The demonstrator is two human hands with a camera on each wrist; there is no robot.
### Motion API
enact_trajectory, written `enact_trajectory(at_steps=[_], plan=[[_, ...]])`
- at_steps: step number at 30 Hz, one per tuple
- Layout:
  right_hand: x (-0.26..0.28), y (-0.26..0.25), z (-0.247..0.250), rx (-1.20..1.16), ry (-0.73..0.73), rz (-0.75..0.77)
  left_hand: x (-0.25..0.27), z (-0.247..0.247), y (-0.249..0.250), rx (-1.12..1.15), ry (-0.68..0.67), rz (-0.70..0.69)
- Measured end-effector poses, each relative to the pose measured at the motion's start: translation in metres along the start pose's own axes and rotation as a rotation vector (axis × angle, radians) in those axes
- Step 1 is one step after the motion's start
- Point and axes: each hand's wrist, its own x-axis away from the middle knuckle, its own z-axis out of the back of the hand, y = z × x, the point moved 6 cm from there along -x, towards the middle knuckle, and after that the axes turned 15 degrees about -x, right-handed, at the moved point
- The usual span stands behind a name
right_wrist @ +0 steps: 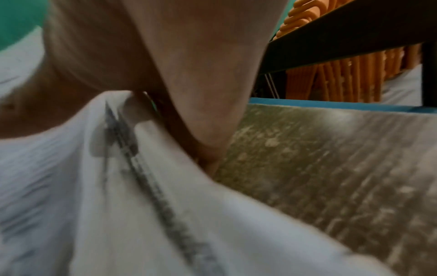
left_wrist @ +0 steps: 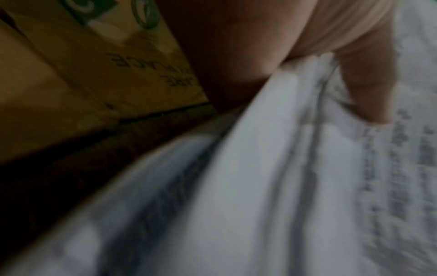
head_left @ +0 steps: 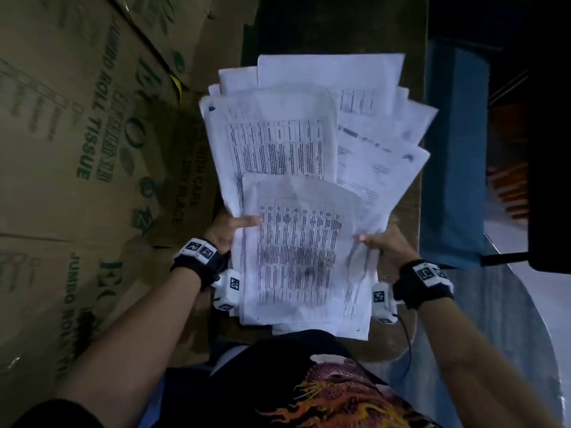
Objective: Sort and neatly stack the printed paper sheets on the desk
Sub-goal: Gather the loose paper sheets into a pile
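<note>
A loose bundle of printed sheets (head_left: 296,251) with dense tables sits in front of me, held at both side edges. My left hand (head_left: 230,228) pinches its left edge, thumb on top (left_wrist: 369,93) of the paper (left_wrist: 272,168). My right hand (head_left: 381,242) pinches the right edge, thumb over the crumpled sheets (right_wrist: 141,186). Beyond the bundle, several more printed sheets (head_left: 364,118) lie fanned out and askew across the dark desk (head_left: 408,211).
Large cardboard boxes (head_left: 92,149) printed "JUMBO ROLL TISSUE" crowd the desk's left side. A blue panel (head_left: 454,149) stands to the right, with orange items (right_wrist: 331,78) on a dark rack behind. The worn desk top (right_wrist: 331,168) shows right of the paper.
</note>
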Motion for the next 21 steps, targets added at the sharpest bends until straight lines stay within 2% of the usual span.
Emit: enact_trajectory(at_steps=[2, 3, 6, 8, 10, 14, 17, 19, 20, 21], plan=[[0.003, -0.01, -0.014, -0.023, -0.021, 0.043, 0.006, -0.011, 0.005, -0.064, -0.124, 0.05], [0.002, -0.014, -0.022, 0.017, -0.017, 0.055, 0.006, -0.015, 0.009, -0.13, -0.1, 0.046], [-0.008, -0.029, -0.039, 0.172, 0.031, 0.086, 0.002, -0.021, 0.027, -0.334, 0.146, -0.026], [-0.012, -0.04, -0.042, 0.325, 0.098, 0.125, 0.001, -0.028, 0.036, -0.396, 0.239, -0.06], [-0.005, -0.059, -0.045, 0.33, 0.153, 0.221, 0.009, -0.034, 0.052, -0.431, 0.325, -0.113], [0.032, -0.115, -0.047, 0.131, 0.189, 0.511, 0.048, -0.023, 0.109, -0.252, 0.571, -0.395], [0.062, -0.151, -0.045, 0.015, 0.225, 0.732, 0.085, -0.01, 0.146, -0.148, 0.729, -0.74], [0.074, -0.165, -0.045, -0.037, 0.234, 0.832, 0.103, -0.015, 0.156, -0.179, 0.723, -0.889], [0.075, -0.168, -0.043, -0.054, 0.206, 0.849, 0.103, -0.016, 0.157, -0.174, 0.696, -0.922], [0.073, -0.167, -0.041, -0.051, 0.159, 0.846, 0.101, -0.015, 0.155, -0.16, 0.646, -0.882]])
